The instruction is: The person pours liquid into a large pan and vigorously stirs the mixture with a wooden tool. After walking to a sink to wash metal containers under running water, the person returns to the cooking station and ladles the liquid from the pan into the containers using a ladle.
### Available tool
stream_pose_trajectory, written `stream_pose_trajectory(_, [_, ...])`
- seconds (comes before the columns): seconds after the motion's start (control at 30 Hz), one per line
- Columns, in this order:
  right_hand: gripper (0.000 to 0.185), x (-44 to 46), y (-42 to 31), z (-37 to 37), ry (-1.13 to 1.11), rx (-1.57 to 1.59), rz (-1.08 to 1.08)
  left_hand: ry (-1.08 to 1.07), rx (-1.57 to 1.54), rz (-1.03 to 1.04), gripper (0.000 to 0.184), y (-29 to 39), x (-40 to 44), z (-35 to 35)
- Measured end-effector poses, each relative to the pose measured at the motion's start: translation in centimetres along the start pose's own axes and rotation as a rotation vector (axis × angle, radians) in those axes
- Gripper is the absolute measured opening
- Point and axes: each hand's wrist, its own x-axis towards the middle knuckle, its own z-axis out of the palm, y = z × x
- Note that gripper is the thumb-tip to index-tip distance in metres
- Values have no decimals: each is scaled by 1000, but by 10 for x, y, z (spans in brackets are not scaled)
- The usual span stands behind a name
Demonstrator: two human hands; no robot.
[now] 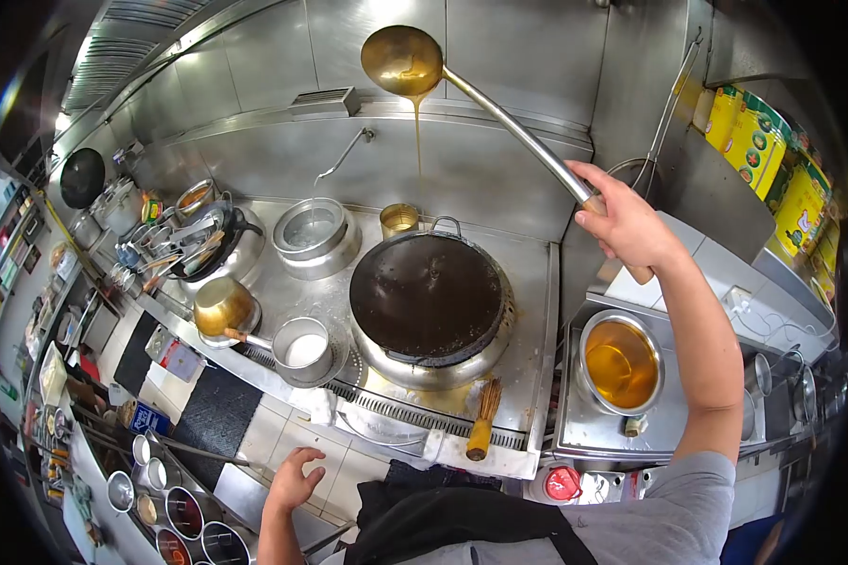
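My right hand (627, 218) is wrapped round the wooden end of a long-handled metal ladle (402, 61), raised high over the stove. A thin stream of amber liquid runs down from the ladle's bowl, above a large dark wok (431, 294) on the burner. The wok's inside looks dark and shiny. Low at the front, my left hand (295, 478) hangs with nothing in it, its fingers apart and slightly curled. To the right of the stove stands a metal pot of amber liquid (622, 363).
A bamboo brush (482, 421) lies at the stove's front edge. Left of the wok are a saucepan with white contents (303, 350), a pot of clear liquid (313, 235) under a tap and a brass-coloured pan (223, 306). Yellow tins (750, 138) stand on the right.
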Motion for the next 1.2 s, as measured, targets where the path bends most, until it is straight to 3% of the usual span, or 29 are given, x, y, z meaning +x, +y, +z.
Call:
stream_pose_trajectory(0.2, [62,-19,-57,26,15,-195,65,-34,-11,111,29,-26,18,-35])
stream_pose_trajectory(0.33, [65,-10,-53,73,53,-318,-73,-14,-57,215,30,-65,23,-72])
stream_pose_trajectory(0.47, [68,10,-14,147,-6,-362,-29,-26,-67,214,30,-111,27,-95])
stream_pose_trajectory(0.73, [76,-13,52,293,-199,-715,438,-35,-182,118,30,-191,14,-89])
stream_pose_trajectory(0.8, [76,-29,67,318,-212,-582,493,-40,-229,101,30,-209,8,-78])
stream_pose_trajectory(0.87, [69,-41,76,353,-136,131,613,-71,-241,74,29,-224,3,-68])
stream_pose_trajectory(0.93, [41,-44,59,353,-129,925,775,-102,-206,83,28,-219,3,-65])
stream_pose_trajectory(0.97, [41,-43,48,354,-127,927,778,-105,-204,82,28,-216,6,-64])
stream_pose_trajectory(1.03, [26,-44,31,353,27,1376,873,-161,-166,64,28,-210,13,-62])
stream_pose_trajectory(1.07, [26,-46,29,348,26,1378,876,-162,-164,61,28,-206,16,-61])
stream_pose_trajectory(1.2, [44,-51,34,329,-75,1572,805,-143,-154,53,29,-194,29,-57])
